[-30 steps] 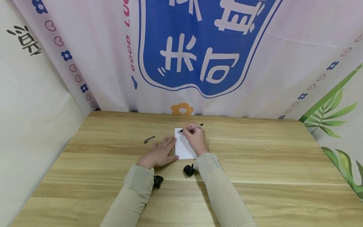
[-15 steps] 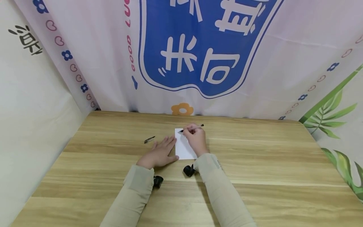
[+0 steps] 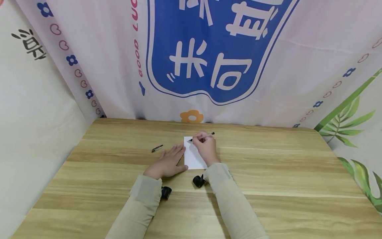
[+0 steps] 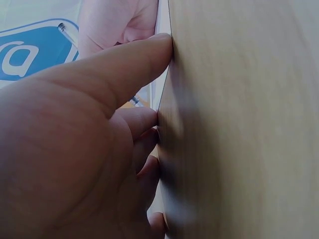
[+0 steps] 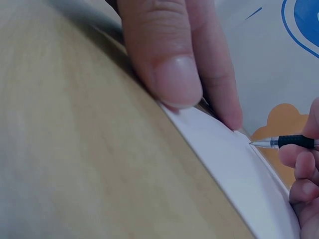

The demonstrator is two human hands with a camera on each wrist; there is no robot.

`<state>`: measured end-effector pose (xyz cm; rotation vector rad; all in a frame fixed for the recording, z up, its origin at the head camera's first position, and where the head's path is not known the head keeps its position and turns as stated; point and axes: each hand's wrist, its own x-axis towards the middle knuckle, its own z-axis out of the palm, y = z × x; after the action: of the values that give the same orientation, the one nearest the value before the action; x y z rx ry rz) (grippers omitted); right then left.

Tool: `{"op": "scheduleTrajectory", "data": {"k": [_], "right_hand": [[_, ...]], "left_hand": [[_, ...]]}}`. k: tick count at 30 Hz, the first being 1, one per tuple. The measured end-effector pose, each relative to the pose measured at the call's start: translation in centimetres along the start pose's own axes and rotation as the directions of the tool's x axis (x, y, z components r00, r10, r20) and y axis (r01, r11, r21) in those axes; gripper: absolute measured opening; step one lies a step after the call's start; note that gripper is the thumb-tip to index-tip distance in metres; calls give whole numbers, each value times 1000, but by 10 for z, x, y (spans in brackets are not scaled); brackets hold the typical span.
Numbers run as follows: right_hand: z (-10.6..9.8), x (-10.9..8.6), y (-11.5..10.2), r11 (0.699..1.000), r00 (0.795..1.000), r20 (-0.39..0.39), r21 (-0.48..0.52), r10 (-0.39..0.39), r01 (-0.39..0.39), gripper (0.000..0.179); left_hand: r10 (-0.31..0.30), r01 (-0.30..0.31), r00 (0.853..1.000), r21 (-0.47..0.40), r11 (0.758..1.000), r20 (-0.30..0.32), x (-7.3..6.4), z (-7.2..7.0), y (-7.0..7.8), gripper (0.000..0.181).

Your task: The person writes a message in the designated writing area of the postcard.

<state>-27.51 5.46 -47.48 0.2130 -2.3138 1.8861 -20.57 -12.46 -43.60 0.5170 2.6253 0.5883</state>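
A white sheet of paper [image 3: 192, 156] lies on the wooden table. My right hand [image 3: 205, 146] rests over its right side and grips a pen [image 3: 206, 135] with a clear barrel and a black end. In the right wrist view the silver tip of the pen [image 5: 284, 142] points down at the paper [image 5: 224, 164] near its far edge. My left hand [image 3: 167, 162] lies flat with fingers spread, its fingertips and thumb on the left edge of the sheet. The left wrist view shows that thumb [image 4: 134, 64] and the fingertips pressed to the surface.
A black pen cap [image 3: 157, 148] with a clip lies left of the paper, beyond my left hand. Two black wrist cameras, one by the left cuff [image 3: 166, 192] and one by the right cuff [image 3: 198, 181], stick out over the table [image 3: 283, 186]. A printed curtain [image 3: 119, 59] hangs behind the table.
The head view has tipped slightly, so the scene sits a few pixels lower. Both hands keep their places, and the pen tip stays near the top left of the paper.
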Motion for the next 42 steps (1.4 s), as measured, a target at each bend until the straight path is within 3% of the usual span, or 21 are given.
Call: {"op": "scheduleTrajectory", "data": {"k": [17, 27, 42], "right_hand": [[2, 2, 4, 999, 1000, -2, -33, -7, 7, 9], [0, 1, 0, 1000, 1000, -28, 5, -3, 3, 10], [2, 1, 1, 1000, 1000, -12, -2, -11, 11, 10]], "left_hand": [[10, -10, 1000, -7, 1000, -3, 0, 0, 0, 80], [18, -18, 999, 2, 1000, -33, 13, 11, -14, 83], [6, -6, 1000, 1, 1000, -25, 11, 9, -12, 83]]}}
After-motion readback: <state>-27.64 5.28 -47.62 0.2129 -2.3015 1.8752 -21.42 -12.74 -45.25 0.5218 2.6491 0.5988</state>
